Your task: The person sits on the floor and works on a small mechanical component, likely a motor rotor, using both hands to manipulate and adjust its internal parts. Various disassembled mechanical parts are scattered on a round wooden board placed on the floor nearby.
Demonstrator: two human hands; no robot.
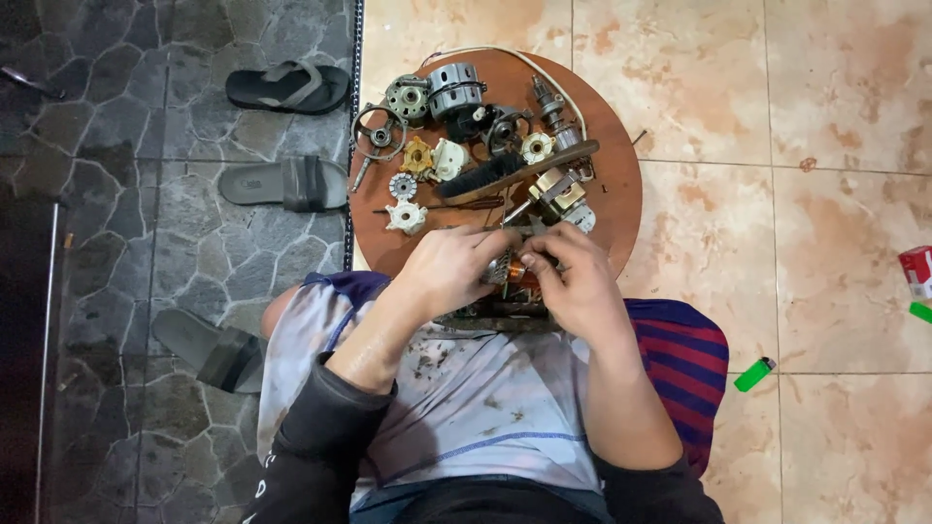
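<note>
Both my hands meet over my lap at the near edge of a round wooden board (pixel 621 209). My left hand (pixel 449 267) and my right hand (pixel 573 277) are closed together around a small motor part with copper windings (pixel 512 275); most of it is hidden by my fingers. Just beyond my hands on the board lie a black brush with a wooden handle (pixel 505 173), a wound motor core (pixel 555 192), several grey metal housings (pixel 454 89), white plastic gears (pixel 406 215) and a shaft (pixel 551 107).
A white cord (pixel 544 70) curves along the board's far edge. Three dark sandals (pixel 287 85) lie on the stone paving at left. On the tiled floor at right sit a green lighter (pixel 754 374) and a red and white box (pixel 915 270).
</note>
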